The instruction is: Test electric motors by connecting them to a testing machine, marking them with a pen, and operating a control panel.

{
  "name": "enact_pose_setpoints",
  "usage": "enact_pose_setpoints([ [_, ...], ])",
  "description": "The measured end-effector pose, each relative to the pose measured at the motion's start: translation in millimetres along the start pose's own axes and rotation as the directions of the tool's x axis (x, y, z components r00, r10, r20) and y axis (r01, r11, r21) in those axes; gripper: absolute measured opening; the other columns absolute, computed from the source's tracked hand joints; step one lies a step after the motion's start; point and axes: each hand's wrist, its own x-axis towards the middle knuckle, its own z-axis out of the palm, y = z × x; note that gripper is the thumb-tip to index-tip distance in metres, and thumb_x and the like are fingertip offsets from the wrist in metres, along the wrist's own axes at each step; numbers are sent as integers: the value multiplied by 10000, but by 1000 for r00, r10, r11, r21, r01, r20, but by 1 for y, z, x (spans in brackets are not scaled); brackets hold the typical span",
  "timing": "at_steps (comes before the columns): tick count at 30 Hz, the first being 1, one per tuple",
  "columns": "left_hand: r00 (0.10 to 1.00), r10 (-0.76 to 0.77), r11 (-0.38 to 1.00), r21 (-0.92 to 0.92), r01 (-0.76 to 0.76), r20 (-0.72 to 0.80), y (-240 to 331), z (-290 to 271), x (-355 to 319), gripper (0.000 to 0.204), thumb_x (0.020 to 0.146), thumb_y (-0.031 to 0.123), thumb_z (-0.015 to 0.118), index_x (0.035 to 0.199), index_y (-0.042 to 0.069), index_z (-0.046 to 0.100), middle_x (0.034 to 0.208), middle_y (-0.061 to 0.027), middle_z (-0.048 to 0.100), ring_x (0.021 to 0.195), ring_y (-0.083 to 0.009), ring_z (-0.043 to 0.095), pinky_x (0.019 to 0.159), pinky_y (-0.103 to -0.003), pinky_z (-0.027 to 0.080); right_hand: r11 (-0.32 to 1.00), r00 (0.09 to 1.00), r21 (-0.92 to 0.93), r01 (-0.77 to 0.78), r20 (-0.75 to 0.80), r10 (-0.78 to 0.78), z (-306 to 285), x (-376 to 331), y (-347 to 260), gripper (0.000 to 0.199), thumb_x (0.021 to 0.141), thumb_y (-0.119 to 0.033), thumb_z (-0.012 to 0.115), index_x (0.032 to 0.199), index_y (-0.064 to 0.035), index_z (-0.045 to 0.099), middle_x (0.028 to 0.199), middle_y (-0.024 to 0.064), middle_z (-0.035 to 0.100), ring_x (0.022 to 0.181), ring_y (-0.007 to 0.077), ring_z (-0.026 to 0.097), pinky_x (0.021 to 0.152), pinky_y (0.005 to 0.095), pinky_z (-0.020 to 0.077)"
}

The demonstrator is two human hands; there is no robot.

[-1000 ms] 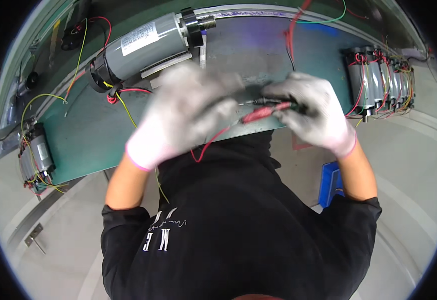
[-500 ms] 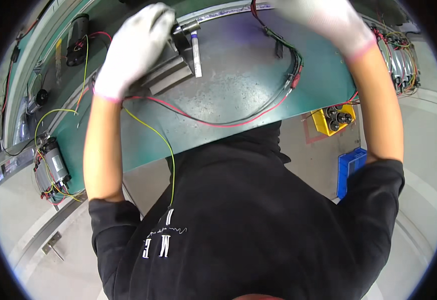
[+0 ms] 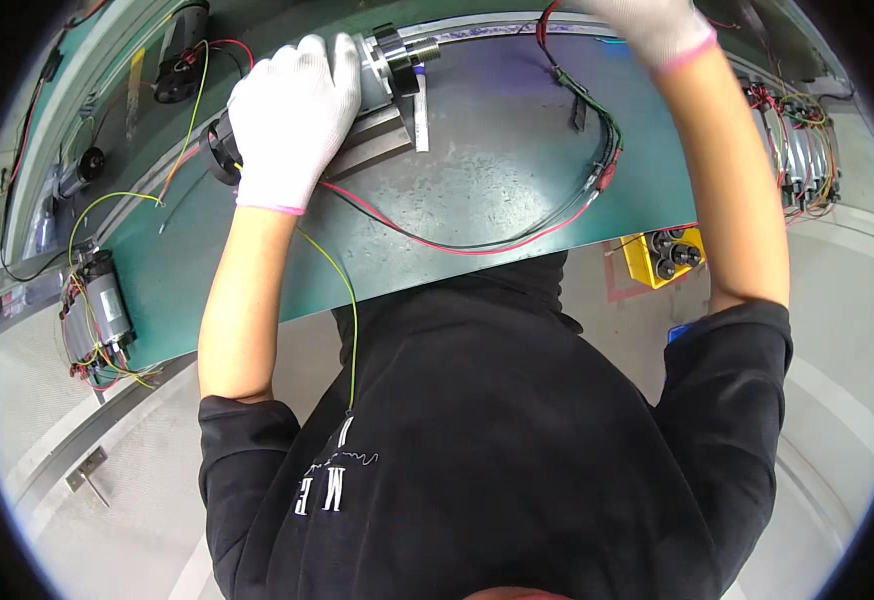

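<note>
My left hand (image 3: 294,112), in a white knit glove, lies over a grey electric motor (image 3: 376,72) with its fingers curved round the body. The motor has a black flange and a threaded steel shaft (image 3: 421,50) pointing right. It rests on a metal block stand (image 3: 372,140), with a white pen-like stick (image 3: 421,112) beside it. Red and black leads (image 3: 437,248) and a yellow-green wire (image 3: 354,320) run out from beneath my left hand. My gloved right hand (image 3: 647,25) is at the top edge, beyond the wire bundle; its fingers are blurred and cut off.
A green-black cable bundle (image 3: 607,130) curves across the green bench (image 3: 497,150). Another motor (image 3: 182,50) is at the far left. More wired motors sit at the left (image 3: 97,315) and right (image 3: 802,145). A yellow bin (image 3: 640,263) of black round parts is below the bench edge.
My left hand has shifted right and nearer, and more of the motor shows, its shaft farther right. My right hand has moved slightly left along the top edge. The whole view has shifted a little.
</note>
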Motion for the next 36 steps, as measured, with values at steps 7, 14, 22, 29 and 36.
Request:
enact_pose_setpoints([
  [7, 995, -72, 997, -20, 73, 70, 6, -13, 11, 167, 991, 278, 631, 957, 130, 700, 844, -77, 696, 722, -268, 719, 623, -420, 568, 973, 882, 231, -3, 460, -106, 45, -75, -63, 179, 828, -97, 625, 922, 15, 728, 1282, 308, 669, 1013, 413, 720, 905, 497, 585],
  [14, 868, -372, 871, -199, 449, 329, 14, -23, 20, 291, 971, 329, 652, 1059, 58, 706, 963, -166, 731, 876, -348, 733, 760, -462, 593, 984, 961, 43, 175, 210, -180, 61, -106, -77, 160, 823, -110, 667, 921, 0, 729, 1123, 268, 725, 914, 383, 733, 827, 475, 594],
  [22, 929, -341, 893, -262, 367, 142, 11, -15, 16, 367, 1058, 355, 552, 853, 84, 690, 822, -163, 734, 774, -365, 728, 726, -491, 571, 982, 878, 157, -107, 479, 19, 48, -91, -81, 134, 803, -167, 677, 764, -59, 748, 794, 205, 728, 753, 375, 740, 702, 475, 591],
  [29, 901, -388, 877, -225, 425, 193, 17, -30, 24, 392, 1064, 352, 534, 880, 47, 699, 863, -186, 736, 837, -382, 727, 791, -516, 555, 985, 859, 161, -69, 511, -23, 57, -92, -79, 175, 789, -200, 736, 788, -27, 765, 987, 250, 741, 821, 367, 736, 765, 477, 586],
  [36, 898, -391, 876, -218, 431, 203, 19, -28, 23, 408, 1082, 346, 508, 927, 39, 727, 892, -205, 748, 835, -400, 734, 778, -529, 566, 984, 891, 167, -61, 454, -22, 61, -112, -80, 182, 772, -201, 750, 754, -21, 767, 1144, 288, 729, 845, 367, 746, 768, 460, 592],
])
